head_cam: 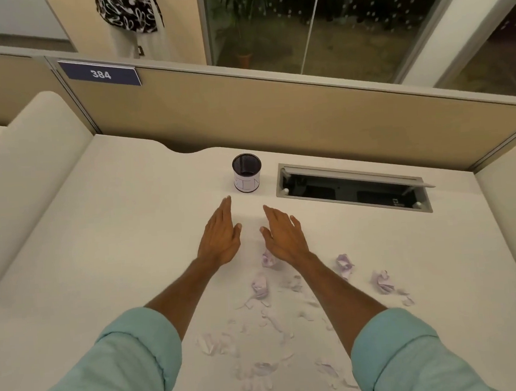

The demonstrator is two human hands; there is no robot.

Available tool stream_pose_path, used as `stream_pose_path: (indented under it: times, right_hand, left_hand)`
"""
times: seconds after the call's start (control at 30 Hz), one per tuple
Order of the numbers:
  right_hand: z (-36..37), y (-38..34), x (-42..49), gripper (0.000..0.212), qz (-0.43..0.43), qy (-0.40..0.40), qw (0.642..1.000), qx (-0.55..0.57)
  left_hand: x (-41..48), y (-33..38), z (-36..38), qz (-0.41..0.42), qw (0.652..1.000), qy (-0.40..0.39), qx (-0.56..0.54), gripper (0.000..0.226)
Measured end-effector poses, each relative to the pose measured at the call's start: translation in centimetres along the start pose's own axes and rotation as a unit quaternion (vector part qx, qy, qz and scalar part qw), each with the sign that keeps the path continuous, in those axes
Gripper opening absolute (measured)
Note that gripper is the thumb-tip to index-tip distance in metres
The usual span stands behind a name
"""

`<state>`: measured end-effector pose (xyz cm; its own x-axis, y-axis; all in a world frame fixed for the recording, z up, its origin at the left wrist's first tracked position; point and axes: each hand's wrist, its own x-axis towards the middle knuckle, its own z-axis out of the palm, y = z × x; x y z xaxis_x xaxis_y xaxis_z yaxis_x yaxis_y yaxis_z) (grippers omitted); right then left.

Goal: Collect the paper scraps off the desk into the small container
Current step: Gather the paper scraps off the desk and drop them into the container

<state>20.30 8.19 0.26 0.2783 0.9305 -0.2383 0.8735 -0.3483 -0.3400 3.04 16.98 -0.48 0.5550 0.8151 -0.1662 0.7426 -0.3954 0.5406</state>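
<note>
- The left hand [220, 236] and right hand [284, 237] were flat, fingers straight, palms down over the bench [116, 235], holding nothing.
- Paper scraps [260, 288] lay scattered on the bench behind the hands, nearer the person.
- The small container [247, 173] stood upright just beyond the hands, beside an open cable hatch [354, 188].

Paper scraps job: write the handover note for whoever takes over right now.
Hands: left hand open and flat, holding nothing; right hand open, holding nothing.
The small container stands upright at the far side of the desk, just beyond both hands.
Four crumpled balls and many small paper scraps lie on the desk, nearer the person.
Done: nothing visibly collected.
Left: all the paper.
</note>
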Motion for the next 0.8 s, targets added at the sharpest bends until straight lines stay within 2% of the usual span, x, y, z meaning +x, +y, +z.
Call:
stream_pose_path:
  times: [0.2, 0.4, 0.53, 0.63, 0.8]
  right_hand:
    - [-0.3, -0.8, 6.8, 0.064, 0.026, 0.039, 0.997, 0.064]
    - [0.1, -0.7, 11.2, 0.077, 0.056, 0.044, 0.991, 0.116]
    - [0.2, -1.4, 13.0, 0.084, 0.069, 0.051, 0.983, 0.161]
    - [0.3, -1.9, 13.9, 0.079, 0.072, 0.061, 0.966, 0.24]
    - [0.4, -2.7, 13.8, 0.054, 0.086, 0.094, 0.945, 0.302]
  left_hand:
    - [6.7, -0.4, -1.2, -0.003, 0.999, 0.011, -0.052, 0.083]
    - [11.1, -0.4, -1.2, -0.007, 0.992, 0.001, -0.123, 0.093]
    - [12.6, 0.1, -0.7, 0.021, 0.984, 0.001, -0.175, 0.085]
    - [13.1, 0.2, -0.4, 0.022, 0.979, 0.003, -0.203, 0.079]
    - [12.6, 0.5, -0.3, 0.005, 0.972, 0.014, -0.236, 0.073]
